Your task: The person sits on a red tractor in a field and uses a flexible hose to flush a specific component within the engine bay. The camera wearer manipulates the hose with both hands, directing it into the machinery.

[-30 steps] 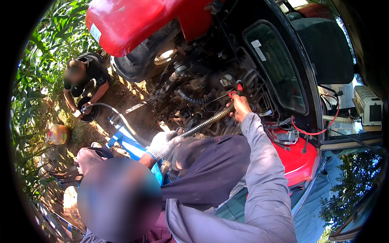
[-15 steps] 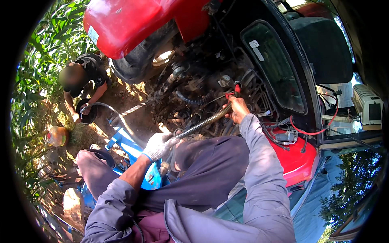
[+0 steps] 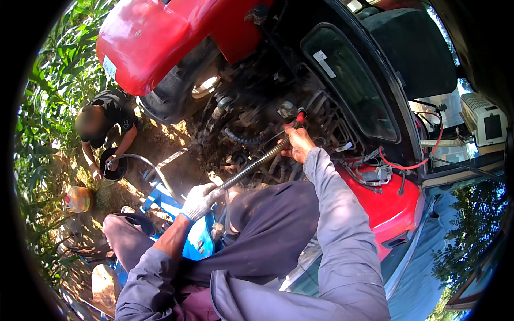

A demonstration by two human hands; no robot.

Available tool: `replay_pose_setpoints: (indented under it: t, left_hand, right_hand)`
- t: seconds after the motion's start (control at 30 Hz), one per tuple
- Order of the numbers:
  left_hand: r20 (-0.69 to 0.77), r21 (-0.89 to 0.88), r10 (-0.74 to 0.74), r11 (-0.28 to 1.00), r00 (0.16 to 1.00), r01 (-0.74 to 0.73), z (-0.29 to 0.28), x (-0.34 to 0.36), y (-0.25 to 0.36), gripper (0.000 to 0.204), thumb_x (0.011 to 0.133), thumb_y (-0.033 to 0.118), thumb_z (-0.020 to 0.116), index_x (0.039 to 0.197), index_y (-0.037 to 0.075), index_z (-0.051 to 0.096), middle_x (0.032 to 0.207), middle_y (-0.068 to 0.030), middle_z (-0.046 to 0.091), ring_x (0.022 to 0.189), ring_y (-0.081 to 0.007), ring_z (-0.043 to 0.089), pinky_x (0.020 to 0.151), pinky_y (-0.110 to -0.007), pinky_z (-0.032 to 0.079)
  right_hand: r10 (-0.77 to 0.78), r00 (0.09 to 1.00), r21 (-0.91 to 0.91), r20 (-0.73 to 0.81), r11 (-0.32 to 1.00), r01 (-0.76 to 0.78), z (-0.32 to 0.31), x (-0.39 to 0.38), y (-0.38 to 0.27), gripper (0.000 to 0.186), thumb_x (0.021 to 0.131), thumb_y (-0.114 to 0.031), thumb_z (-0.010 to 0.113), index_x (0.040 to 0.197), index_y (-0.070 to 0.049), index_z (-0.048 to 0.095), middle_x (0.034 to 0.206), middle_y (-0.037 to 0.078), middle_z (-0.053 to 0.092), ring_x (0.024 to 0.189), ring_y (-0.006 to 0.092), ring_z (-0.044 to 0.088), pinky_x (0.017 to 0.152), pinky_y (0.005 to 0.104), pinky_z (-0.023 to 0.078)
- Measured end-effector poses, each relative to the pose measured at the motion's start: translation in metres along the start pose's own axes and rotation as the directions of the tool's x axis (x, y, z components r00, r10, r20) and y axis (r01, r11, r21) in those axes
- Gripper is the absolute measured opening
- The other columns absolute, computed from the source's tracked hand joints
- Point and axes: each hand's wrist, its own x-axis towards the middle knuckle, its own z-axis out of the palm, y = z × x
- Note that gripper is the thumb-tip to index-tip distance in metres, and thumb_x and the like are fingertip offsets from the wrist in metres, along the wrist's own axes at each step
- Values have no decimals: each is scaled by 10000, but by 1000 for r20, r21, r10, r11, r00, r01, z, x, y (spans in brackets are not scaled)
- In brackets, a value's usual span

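A dark ribbed spiral hose [image 3: 252,168] runs slantwise between my two hands. My left hand [image 3: 198,202], in a white knit glove, is closed round its lower stretch above my knee. My bare right hand [image 3: 300,143] grips the upper end, just below a red fitting [image 3: 300,115] with a dark ring at its tip. The tip is beside hoses and metal parts under the cab of a red tractor [image 3: 160,40]. From beyond my glove a grey hose [image 3: 147,159] curves to a black bucket [image 3: 114,165], where another person's hands are.
That person crouches at the left by tall green plants [image 3: 51,112]. An amber plastic jug [image 3: 79,199] stands on the soil. A blue metal frame [image 3: 201,238] is below my left arm. Cables and a red wire [image 3: 407,167] lie by the red fender [image 3: 375,206] and dark cab window [image 3: 350,80].
The whole view has shifted a little, so the tractor and both hands appear slightly farther left. Both hands keep their hold on the hose.
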Motion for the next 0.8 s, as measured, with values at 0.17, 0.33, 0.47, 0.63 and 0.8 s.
replay_pose_setpoints:
  t: [0.17,0.33,0.47,0.63,0.8]
  left_hand:
    - [9,-27,-15,1000,1000,16,-3,3,-16,381,910,365,560,880,-8,638,673,-73,580,632,-134,525,599,-315,431]
    - [12,-200,-48,979,999,50,12,-1,-12,295,920,326,569,844,44,610,649,32,515,541,-54,449,471,-215,356]
    - [31,-207,-9,978,999,16,12,-2,-19,314,914,347,586,815,49,593,635,35,495,529,-53,434,469,-213,353]
    - [34,-261,5,965,999,4,8,2,-23,331,913,352,603,835,32,576,646,8,510,532,-66,457,490,-220,397]
    - [37,-279,-1,960,999,11,12,0,-21,333,916,353,601,828,33,578,643,9,505,532,-66,456,490,-221,385]
  right_hand:
    - [-1,1000,-24,-18,1000,1,15,-4,-9,281,961,-336,515,1033,-73,448,773,75,568,635,199,596,480,376,539]
    - [-31,997,-49,-65,998,28,14,-5,-9,314,948,-364,526,1041,-77,441,785,69,550,652,195,593,465,367,537]
    - [-28,999,-62,-24,998,27,13,0,-3,318,948,-373,527,1014,-73,444,779,73,533,598,212,572,427,357,520]
    - [-46,997,-33,-68,999,44,16,-3,-7,318,950,-375,523,1004,-70,449,761,80,533,590,214,575,421,358,519]
    - [-26,999,-55,-21,998,25,12,5,-2,310,946,-360,517,1000,-61,453,744,86,540,588,218,579,417,359,519]
